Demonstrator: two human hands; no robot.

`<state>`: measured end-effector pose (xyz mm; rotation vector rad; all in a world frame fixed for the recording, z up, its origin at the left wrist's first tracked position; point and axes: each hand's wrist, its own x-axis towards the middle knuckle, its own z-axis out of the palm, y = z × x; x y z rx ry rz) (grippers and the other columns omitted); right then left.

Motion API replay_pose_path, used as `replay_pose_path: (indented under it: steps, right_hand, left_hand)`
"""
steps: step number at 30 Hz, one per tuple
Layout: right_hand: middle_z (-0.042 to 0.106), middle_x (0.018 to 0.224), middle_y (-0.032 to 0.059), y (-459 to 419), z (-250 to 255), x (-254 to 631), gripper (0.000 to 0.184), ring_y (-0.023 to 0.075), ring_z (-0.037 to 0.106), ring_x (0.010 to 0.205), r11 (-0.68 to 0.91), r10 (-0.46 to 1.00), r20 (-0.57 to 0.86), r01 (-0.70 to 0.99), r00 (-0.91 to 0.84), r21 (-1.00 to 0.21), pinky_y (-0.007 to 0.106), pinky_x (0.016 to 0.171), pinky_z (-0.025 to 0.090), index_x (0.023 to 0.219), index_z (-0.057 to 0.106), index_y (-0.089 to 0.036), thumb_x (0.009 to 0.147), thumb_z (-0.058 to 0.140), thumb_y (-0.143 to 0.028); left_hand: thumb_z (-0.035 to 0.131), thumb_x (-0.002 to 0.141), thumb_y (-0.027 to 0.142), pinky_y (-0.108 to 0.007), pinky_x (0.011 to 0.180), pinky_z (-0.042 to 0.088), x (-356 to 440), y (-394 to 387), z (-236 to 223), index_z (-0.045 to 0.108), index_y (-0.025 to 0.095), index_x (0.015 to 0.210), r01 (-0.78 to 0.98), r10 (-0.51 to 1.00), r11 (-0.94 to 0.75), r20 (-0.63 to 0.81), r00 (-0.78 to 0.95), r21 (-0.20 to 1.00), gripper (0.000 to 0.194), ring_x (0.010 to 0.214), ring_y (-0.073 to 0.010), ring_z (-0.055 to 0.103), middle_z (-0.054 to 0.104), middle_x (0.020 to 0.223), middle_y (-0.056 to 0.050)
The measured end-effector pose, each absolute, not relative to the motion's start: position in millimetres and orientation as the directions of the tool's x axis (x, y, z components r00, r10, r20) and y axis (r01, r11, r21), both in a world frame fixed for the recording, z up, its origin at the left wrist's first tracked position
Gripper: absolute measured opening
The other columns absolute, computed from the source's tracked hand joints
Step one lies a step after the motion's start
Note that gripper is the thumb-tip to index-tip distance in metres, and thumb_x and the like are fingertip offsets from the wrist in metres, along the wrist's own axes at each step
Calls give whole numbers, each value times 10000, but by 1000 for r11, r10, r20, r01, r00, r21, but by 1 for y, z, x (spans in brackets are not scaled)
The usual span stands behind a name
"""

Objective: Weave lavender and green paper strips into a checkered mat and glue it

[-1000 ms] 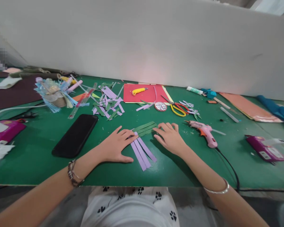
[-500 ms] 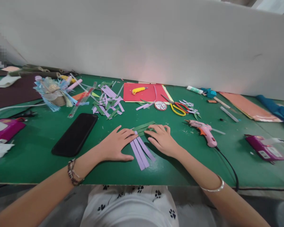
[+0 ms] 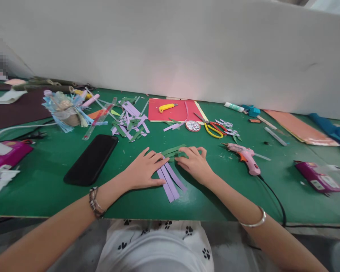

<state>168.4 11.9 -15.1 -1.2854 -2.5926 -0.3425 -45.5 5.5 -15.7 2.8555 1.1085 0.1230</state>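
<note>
Purple paper strips [image 3: 170, 185] fan toward the table's front edge, and green paper strips [image 3: 174, 151] run across to the right from their upper ends. With its fingers spread, my left hand [image 3: 144, 168] lies on the table, and its fingertips press down where the two colours meet. My right hand [image 3: 197, 164] is over the right part of the green strips, fingers bent and fingertips on a green strip. The fingers hide part of the strips, including where they join or overlap.
A black phone [image 3: 92, 160] lies left, a pink glue gun [image 3: 245, 155] with a cable right. Behind are loose paper strips [image 3: 130, 121], red paper [image 3: 155, 115] bearing a yellow cutter [image 3: 167, 108], scissors [image 3: 214, 130] and a round container [image 3: 192, 126]. Purple power strips [image 3: 319, 177] flank the table.
My right hand has moved left from the ends of the green strips to a spot over them, closer to my left hand. My left hand has stayed nearly in place.
</note>
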Motion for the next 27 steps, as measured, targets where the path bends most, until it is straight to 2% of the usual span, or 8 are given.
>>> replay_pose_path:
  steps: [5, 13, 18, 27]
  right_hand:
    - [595, 1061, 25, 13, -16, 170, 159, 180, 452, 931, 589, 749, 311, 803, -585, 92, 360, 768, 198, 797, 648, -263, 836, 493, -266]
    - [595, 1054, 44, 6, -16, 168, 228, 178, 464, 942, 614, 726, 316, 782, -611, 102, 360, 778, 204, 983, 619, -265, 865, 424, -244]
    - [592, 1067, 54, 7, -16, 169, 211, 190, 453, 950, 633, 725, 259, 766, -638, 115, 367, 787, 206, 970, 631, -247, 849, 461, -277]
    - [605, 1020, 51, 7, -15, 177, 223, 178, 473, 940, 632, 736, 276, 773, -618, 44, 371, 799, 211, 977, 632, -247, 846, 452, -261]
  left_hand:
    - [328, 824, 592, -530, 1000, 202, -50, 6, -18, 414, 191, 1286, 652, 659, -751, 50, 751, 105, 617, 1089, -271, 441, 518, 1177, -115]
    - [328, 816, 605, -519, 1011, 190, -52, 6, -22, 444, 252, 1258, 649, 666, -743, 83, 741, 166, 577, 1099, -253, 429, 506, 1172, -81]
    - [337, 812, 605, -529, 1007, 199, -53, 8, -21, 453, 229, 1255, 643, 674, -727, 72, 735, 242, 593, 1106, -263, 426, 505, 1169, -93]
    - [336, 821, 585, -497, 1027, 191, -55, 8, -14, 500, 206, 1205, 652, 700, -688, 54, 712, 319, 565, 1093, -250, 461, 533, 1154, -90]
